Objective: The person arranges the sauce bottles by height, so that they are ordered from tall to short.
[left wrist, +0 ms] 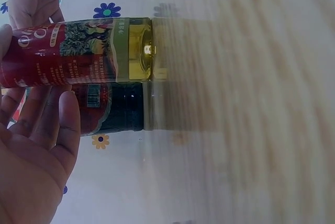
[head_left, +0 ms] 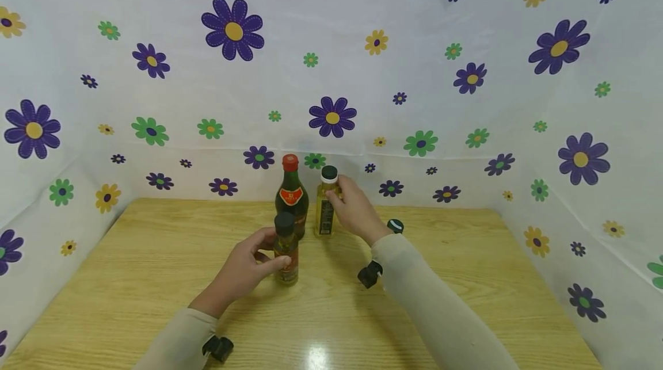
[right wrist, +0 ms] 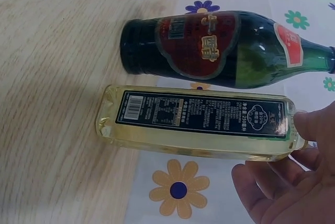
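On wooden tabletop (head_left: 181, 237), bottles (head_left: 290, 203), flowered backdrop (head_left: 342, 79)

Fingers (left wrist: 68, 116) around red-labelled bottle (left wrist: 86, 54)

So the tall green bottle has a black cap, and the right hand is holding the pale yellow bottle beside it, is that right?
Not quite: the tall green bottle has a red cap, not a black one, as the head view shows. The right hand is indeed holding the pale yellow bottle beside it.
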